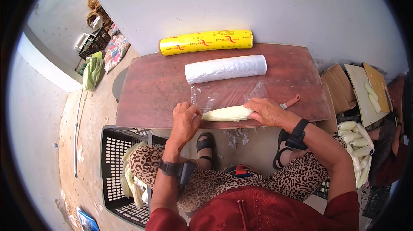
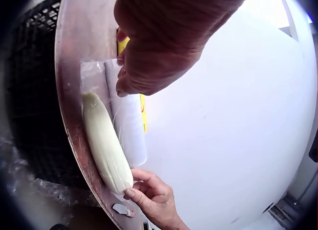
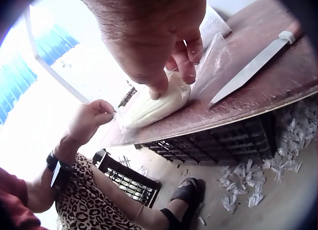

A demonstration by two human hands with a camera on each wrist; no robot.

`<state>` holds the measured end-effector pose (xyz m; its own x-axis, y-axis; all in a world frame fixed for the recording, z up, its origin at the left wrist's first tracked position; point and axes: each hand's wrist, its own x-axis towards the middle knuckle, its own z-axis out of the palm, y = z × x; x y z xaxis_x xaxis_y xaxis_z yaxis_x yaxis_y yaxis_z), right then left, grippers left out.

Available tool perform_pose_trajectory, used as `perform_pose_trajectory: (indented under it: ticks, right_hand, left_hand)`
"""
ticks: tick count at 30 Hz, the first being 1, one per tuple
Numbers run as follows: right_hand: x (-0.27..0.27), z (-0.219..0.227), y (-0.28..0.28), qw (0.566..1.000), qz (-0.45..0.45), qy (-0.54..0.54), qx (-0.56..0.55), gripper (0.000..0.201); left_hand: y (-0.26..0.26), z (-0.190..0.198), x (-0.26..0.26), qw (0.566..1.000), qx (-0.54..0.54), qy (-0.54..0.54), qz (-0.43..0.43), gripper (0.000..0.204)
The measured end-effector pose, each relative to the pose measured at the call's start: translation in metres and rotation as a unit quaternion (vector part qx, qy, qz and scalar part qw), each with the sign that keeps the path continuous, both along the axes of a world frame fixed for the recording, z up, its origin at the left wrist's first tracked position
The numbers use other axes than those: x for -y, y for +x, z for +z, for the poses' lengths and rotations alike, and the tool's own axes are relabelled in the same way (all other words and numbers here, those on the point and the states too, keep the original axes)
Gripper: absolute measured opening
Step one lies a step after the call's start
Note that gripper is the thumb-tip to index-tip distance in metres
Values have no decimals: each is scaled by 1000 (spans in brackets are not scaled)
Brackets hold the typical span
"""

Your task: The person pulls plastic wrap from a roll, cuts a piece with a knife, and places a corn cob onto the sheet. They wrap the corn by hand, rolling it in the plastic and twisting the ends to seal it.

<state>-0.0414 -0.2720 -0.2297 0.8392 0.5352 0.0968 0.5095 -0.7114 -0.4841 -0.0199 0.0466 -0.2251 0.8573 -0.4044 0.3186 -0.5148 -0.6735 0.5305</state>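
A pale, husked ear of corn (image 1: 228,113) lies along the table's near edge, on clear film (image 1: 228,93) drawn from a white roll (image 1: 226,69). My right hand (image 1: 269,111) grips the right end of the ear, thumb and fingertips around it, as the left wrist view also shows at the hand (image 2: 156,200). At the other end, my left hand (image 1: 186,121) has curled fingers; in the right wrist view this hand (image 3: 87,121) pinches film beside the tip of the corn (image 3: 156,106). A knife (image 3: 253,66) lies to the right of the ear.
Behind the roll lies a yellow printed tube (image 1: 206,42) against the wall. Below the table's left side stands a black crate (image 1: 109,175) with corn. Wrapped ears (image 1: 357,145) and cardboard (image 1: 337,87) are at the right. Film scraps (image 3: 248,183) litter the floor.
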Motion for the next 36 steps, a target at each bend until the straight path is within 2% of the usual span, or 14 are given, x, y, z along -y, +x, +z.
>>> perform_pose_trajectory:
  ticks: [7, 10, 16, 19, 22, 25, 28, 30, 34, 36]
  right_hand:
    - [-1, 3, 0, 1000, 6, 12, 3, 32]
    - [-2, 4, 1, 1000, 14, 5, 9, 31]
    - [-1, 14, 0, 999, 37, -18, -18, 47]
    - [-2, 9, -4, 990, 65, -53, 110, 50]
    - [-3, 8, -4, 983, 62, -109, 134, 47]
    - [-8, -3, -3, 987, 42, -87, 125, 43]
    - [-8, -4, -1, 996, 8, -82, 27, 46]
    - [-8, 0, 0, 998, 0, -65, 4, 46]
    - [-9, 1, 4, 1000, 1, 23, -9, 44]
    - [-8, 2, 6, 999, 9, 11, -44, 46]
  left_hand:
    - [-3, 10, -1, 998, -14, -52, -38, 8]
    - [-4, 11, -3, 997, -62, -46, -8, 7]
    - [-2, 3, -2, 997, -49, -38, 40, 7]
    - [0, -6, -2, 998, -16, -42, 45, 7]
    - [3, -11, 0, 998, -14, -41, 55, 7]
    - [1, -13, 3, 997, -11, -11, 76, 7]
    - [2, -16, 1, 997, -28, 6, 77, 6]
    - [1, -19, 1, 996, -3, 28, 86, 5]
    - [1, -19, 3, 991, 32, 85, 101, 4]
    - [0, -17, 4, 990, 44, 100, 94, 4]
